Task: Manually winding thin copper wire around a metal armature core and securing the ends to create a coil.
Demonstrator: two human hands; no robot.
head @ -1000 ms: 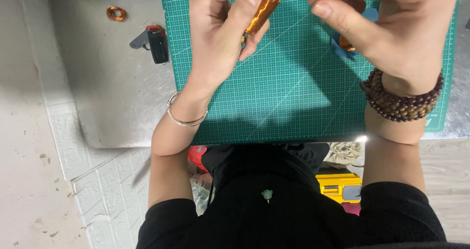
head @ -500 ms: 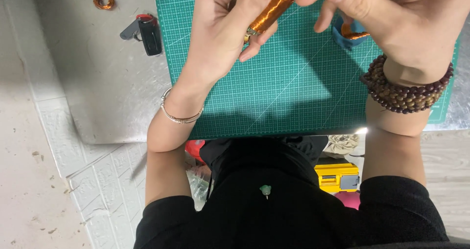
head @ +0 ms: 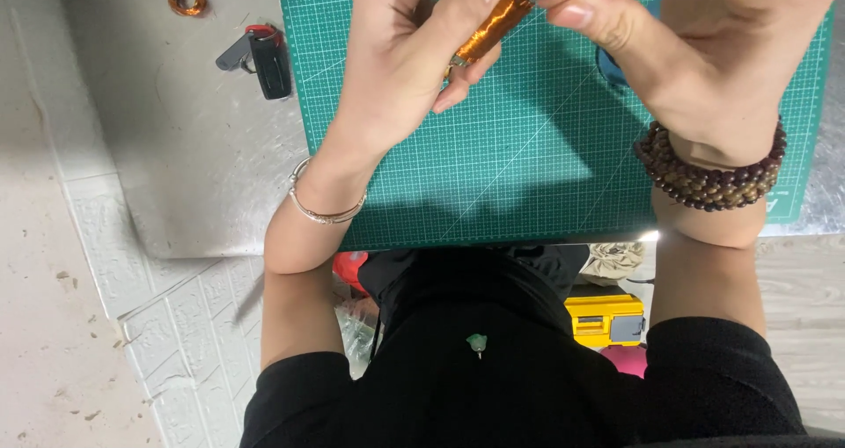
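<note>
My left hand (head: 405, 56) grips a rod wound with copper-coloured wire (head: 491, 27) above a green cutting mat (head: 528, 149). The rod tilts up to the right and has a metal end at the top. My right hand (head: 695, 52) pinches at that metal end with thumb and fingers. A thin silver bangle sits on my left wrist and a brown bead bracelet (head: 704, 179) on my right wrist. A blue object (head: 612, 65) lies on the mat, mostly hidden behind my right hand.
The mat lies on a grey metal table (head: 176, 149). A small copper wire coil (head: 187, 1) and a black and red tool (head: 264, 56) lie at its left. Below the table edge I see a yellow box (head: 603, 320) and white floor tiles.
The view has shifted, so the table things sit slightly lower and further right in the picture. Both hands stay on the wound rod, and my right fingers have closed in on its metal end.
</note>
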